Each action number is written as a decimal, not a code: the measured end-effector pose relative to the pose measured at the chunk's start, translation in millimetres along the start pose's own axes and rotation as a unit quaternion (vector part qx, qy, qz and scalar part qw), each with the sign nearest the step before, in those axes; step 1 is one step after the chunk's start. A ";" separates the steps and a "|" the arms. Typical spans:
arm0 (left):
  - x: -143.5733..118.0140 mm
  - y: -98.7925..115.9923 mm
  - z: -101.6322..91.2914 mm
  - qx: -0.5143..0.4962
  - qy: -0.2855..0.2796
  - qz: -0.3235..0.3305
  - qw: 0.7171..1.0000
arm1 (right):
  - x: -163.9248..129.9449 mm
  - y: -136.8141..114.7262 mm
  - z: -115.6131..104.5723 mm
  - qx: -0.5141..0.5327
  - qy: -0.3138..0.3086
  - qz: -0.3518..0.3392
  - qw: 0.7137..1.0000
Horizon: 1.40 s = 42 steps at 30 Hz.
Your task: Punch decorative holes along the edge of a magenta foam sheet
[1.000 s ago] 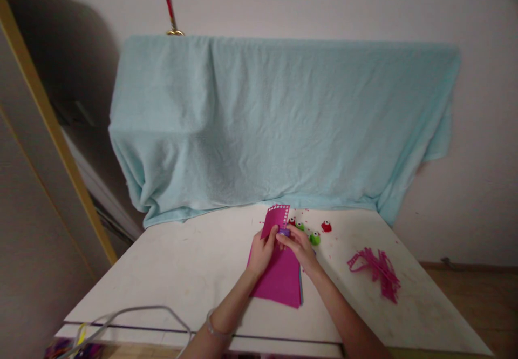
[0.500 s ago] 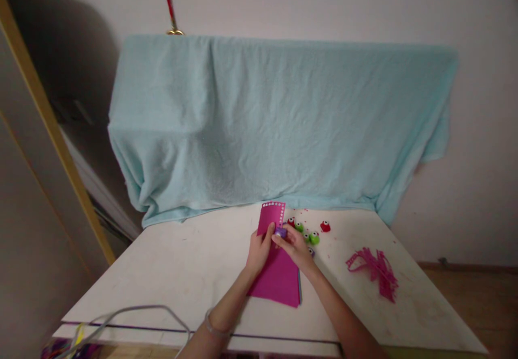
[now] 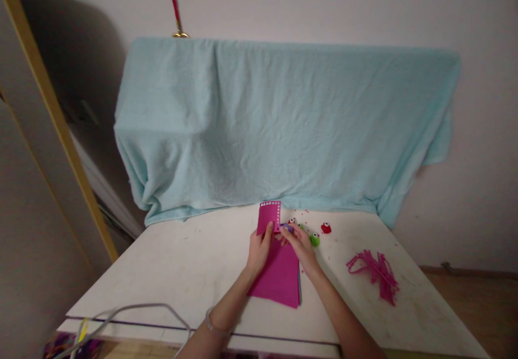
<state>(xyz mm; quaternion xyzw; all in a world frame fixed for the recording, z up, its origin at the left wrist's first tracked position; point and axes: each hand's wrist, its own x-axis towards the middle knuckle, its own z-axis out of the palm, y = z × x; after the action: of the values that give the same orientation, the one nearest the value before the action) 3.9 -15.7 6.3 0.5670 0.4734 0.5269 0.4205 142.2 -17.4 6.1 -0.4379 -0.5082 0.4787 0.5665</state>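
A magenta sheet (image 3: pixel 279 272) lies on the white table (image 3: pixel 194 262); its far end has a row of small punched holes along the edge. My left hand (image 3: pixel 261 248) presses the sheet near that end, thumb on top. My right hand (image 3: pixel 297 240) grips a small purple punch (image 3: pixel 286 227) set against the sheet's right edge. A thin blue sheet edge shows under the magenta one.
Small green (image 3: pixel 314 238) and red (image 3: pixel 326 228) punches sit just right of my hands. A heap of magenta strips (image 3: pixel 374 271) lies at the right. A light blue towel (image 3: pixel 283 127) drapes over something at the table's back. A grey cable (image 3: pixel 133 313) loops at the front left.
The punch and my right hand have shifted slightly along the sheet's right edge towards its far end. The view has drifted a little.
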 end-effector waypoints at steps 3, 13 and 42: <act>0.1 -0.9 0.5 -0.001 -0.001 -0.012 1.000 | 3.1 -1.6 -4.2 0.015 0.032 0.013 0.999; -0.5 -4.9 3.0 0.002 0.005 -0.005 1.000 | -1.2 -6.9 -5.0 0.068 0.050 0.034 0.996; -2.3 2.0 6.0 -0.007 -0.005 -0.012 1.000 | 0.1 -17.3 -4.8 0.262 0.015 0.112 0.958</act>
<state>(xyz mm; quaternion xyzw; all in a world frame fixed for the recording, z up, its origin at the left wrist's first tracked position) 10.0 -18.2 7.3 0.5611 0.4745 0.5221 0.4330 148.7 -20.1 22.6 -0.3351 -0.3040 0.6491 0.6115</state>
